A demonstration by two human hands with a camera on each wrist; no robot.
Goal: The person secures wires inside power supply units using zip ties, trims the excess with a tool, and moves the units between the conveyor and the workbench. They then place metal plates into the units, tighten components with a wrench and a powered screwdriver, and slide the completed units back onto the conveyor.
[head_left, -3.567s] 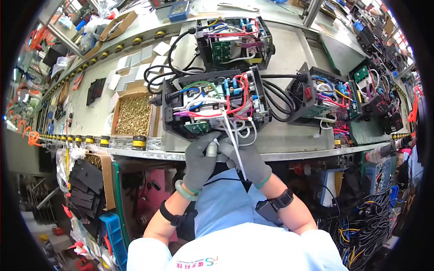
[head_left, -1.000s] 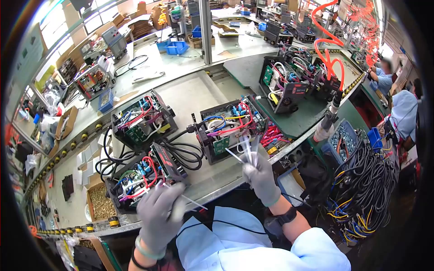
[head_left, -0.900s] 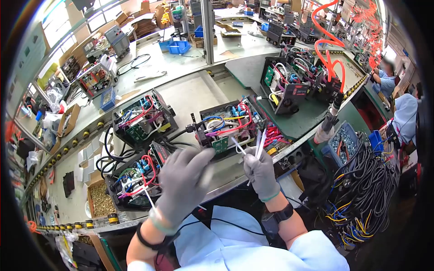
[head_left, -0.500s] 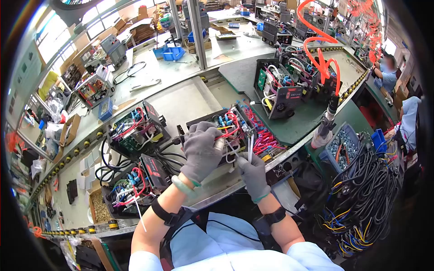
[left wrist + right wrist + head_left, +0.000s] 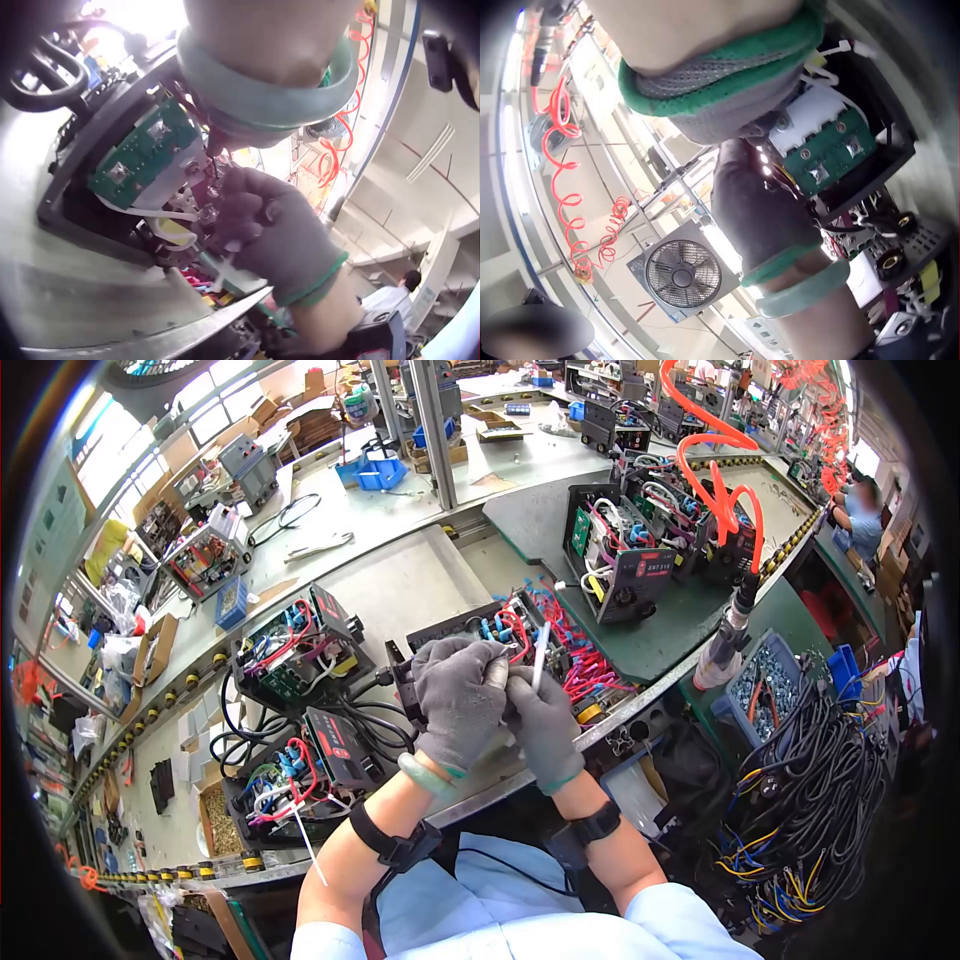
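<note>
In the head view, my gloved left hand point(image 5: 460, 700) bends its fingers over the wiring of an open machine housing point(image 5: 430, 632). Close beside it, my gloved right hand point(image 5: 545, 730) holds white cable ties point(image 5: 541, 657), their ends sticking up past the fingers. Both hands' fingertips meet over the housing; I cannot tell what the left fingers hold. A green circuit board point(image 5: 146, 154) on the housing's side shows in the left wrist view. Another open machine point(image 5: 335, 750) lies to the left, a long white cable tie point(image 5: 308, 845) trailing from its wires.
A third open machine point(image 5: 290, 650) stands behind on the left, black cables beside it. More machines point(image 5: 635, 575) sit on the green board at right. An air driver point(image 5: 725, 650) hangs from an orange coiled hose. A blue screw bin point(image 5: 760, 685) and bundled cables point(image 5: 800, 800) lie right.
The view has turned right. Both hands have gone from the left machine to the middle one, with the ties in the right hand. The left hand has swung right to meet it.
</note>
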